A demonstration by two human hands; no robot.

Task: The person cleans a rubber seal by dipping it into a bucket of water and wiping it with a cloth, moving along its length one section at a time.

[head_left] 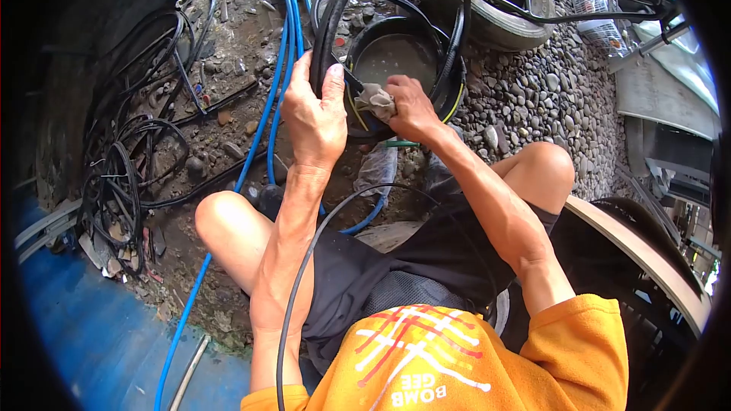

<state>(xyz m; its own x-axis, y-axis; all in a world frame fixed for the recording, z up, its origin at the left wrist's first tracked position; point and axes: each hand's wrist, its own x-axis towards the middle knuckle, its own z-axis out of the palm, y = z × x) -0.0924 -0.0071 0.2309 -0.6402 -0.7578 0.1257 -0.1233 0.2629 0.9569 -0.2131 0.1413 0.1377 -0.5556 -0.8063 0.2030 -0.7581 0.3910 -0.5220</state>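
Observation:
My left hand (316,122) is closed around thick black cable (333,15), several loops of it bunched together and curving up and to the right. A pale, wet-looking rag (376,101) is bunched in my right hand (411,110), pressed against a strand of the cable. Under both hands sits a round black basin (400,24) of murky water (396,57). Some cable loops pass over and around its rim, and a thin yellow line shows along its side. What the rag wraps is hidden inside it.
Blue hoses (285,68) run along the ground left of my hands. Tangled black cables (126,175) lie farther left. Beyond the basin is a tire (518,27), with gravel (525,91) to the right. A thin black cable (308,251) crosses my lap.

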